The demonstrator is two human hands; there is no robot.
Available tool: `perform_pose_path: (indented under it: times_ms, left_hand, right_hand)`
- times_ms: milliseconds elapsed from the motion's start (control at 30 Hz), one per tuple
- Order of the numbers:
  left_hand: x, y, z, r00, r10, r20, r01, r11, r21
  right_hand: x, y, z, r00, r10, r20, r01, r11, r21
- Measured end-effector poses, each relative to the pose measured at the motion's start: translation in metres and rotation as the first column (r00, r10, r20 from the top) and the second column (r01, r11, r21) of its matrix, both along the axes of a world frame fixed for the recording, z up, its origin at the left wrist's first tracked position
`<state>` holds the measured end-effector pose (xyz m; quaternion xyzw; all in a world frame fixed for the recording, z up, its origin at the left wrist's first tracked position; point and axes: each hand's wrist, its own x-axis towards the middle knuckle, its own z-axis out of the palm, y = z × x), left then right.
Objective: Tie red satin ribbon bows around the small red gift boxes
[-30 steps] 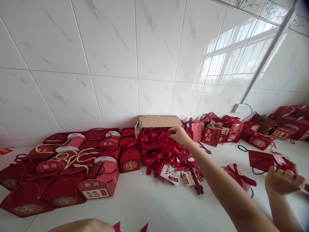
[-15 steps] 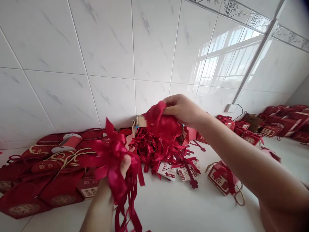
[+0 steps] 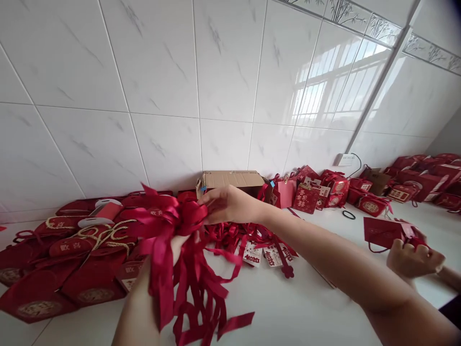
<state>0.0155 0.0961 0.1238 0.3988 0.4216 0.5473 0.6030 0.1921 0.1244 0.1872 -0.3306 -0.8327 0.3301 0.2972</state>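
Ribbons (image 3: 163,269), glossy red, trail toward six o'clock, clamped in the left hand (image 3: 179,243); the right hand (image 3: 226,204), fingers half-curled, touches them at two o'clock, its grip unclear.

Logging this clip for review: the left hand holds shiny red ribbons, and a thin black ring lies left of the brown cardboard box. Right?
The side is wrong: the head view shows the thin black ring right of the brown cardboard box. The left hand does hold shiny red ribbons.
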Motion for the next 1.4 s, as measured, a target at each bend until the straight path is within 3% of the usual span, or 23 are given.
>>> perform_pose_path:
  times_ms: [67,167,267,400,467,567,700,900,1133,1300,1400]
  left_hand:
    - [-0.010,-0.003,0.005,0.995,0.013,0.094,-0.007,0.998,-0.063]
    - [-0.017,-0.017,0.017,0.955,0.102,0.279,-0.116,0.993,0.032]
    - [-0.017,-0.035,0.028,0.921,0.143,0.361,-0.203,0.970,0.136]
    - [-0.015,-0.047,0.032,0.894,0.185,0.408,-0.264,0.953,0.147]
    - [-0.015,-0.048,0.031,0.892,0.182,0.414,-0.265,0.952,0.153]
    - [-0.017,-0.046,0.027,0.895,0.167,0.414,-0.261,0.948,0.181]
    - [-0.018,-0.044,0.026,0.886,0.180,0.427,-0.302,0.924,0.236]
    - [-0.021,-0.044,0.025,0.894,0.225,0.388,-0.337,0.908,0.249]
    - [-0.020,-0.043,0.022,0.847,0.432,0.311,-0.494,0.854,0.161]
    - [-0.016,-0.047,0.027,0.864,0.393,0.315,-0.460,0.870,0.178]
    - [-0.019,-0.047,0.027,0.874,0.341,0.347,-0.410,0.900,0.148]
  right_hand:
    - [0.014,0.015,-0.020,0.990,-0.082,0.112,0.081,0.997,0.008]
    - [0.020,0.035,-0.067,0.882,-0.350,0.315,0.321,0.936,0.141]
    - [0.005,0.046,-0.124,0.809,-0.406,0.425,0.358,0.914,0.192]
    - [-0.020,0.049,-0.187,0.704,-0.508,0.497,0.464,0.858,0.219]
    - [-0.022,0.052,-0.204,0.670,-0.560,0.487,0.530,0.820,0.214]
    - [-0.009,0.060,-0.211,0.689,-0.594,0.415,0.572,0.797,0.192]
    - [0.019,0.072,-0.194,0.751,-0.625,0.212,0.597,0.780,0.187]
    - [0.052,0.076,-0.150,0.719,-0.692,-0.067,0.690,0.699,0.188]
    - [0.075,0.061,-0.077,0.746,-0.636,-0.198,0.666,0.714,0.216]
    - [0.084,0.042,-0.022,0.780,-0.598,-0.184,0.625,0.747,0.227]
    - [0.090,0.024,0.007,0.768,-0.502,-0.398,0.613,0.756,0.230]
